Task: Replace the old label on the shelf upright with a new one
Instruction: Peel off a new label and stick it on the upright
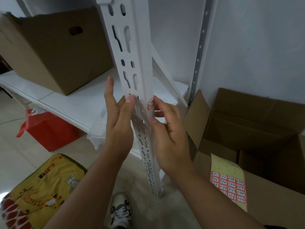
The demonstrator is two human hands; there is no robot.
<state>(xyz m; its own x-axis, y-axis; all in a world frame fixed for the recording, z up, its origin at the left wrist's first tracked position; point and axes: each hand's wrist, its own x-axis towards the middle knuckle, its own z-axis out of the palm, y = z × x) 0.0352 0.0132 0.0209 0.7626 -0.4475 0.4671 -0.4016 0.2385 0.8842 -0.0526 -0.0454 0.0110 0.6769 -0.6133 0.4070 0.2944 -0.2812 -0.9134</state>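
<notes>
Working at the label (151, 103) on the upright (142, 90), my right hand (168, 129) fingering its edge.
Nothing gripped yet; left hand (118, 116) is lying open against the post. Whether this is the old or new label, I cannot tell; label sheet (228, 184) is waiting beyond.

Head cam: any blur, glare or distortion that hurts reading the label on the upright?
Head view: wide-angle bend bows the shelf upright; soft even light, no hard shadows; small glare patch on the floor at lower left; the red-bordered label sits edge-on and slightly soft, writing illegible; left hand and right hand show mild motion blur; label sheet is sharper.
</notes>
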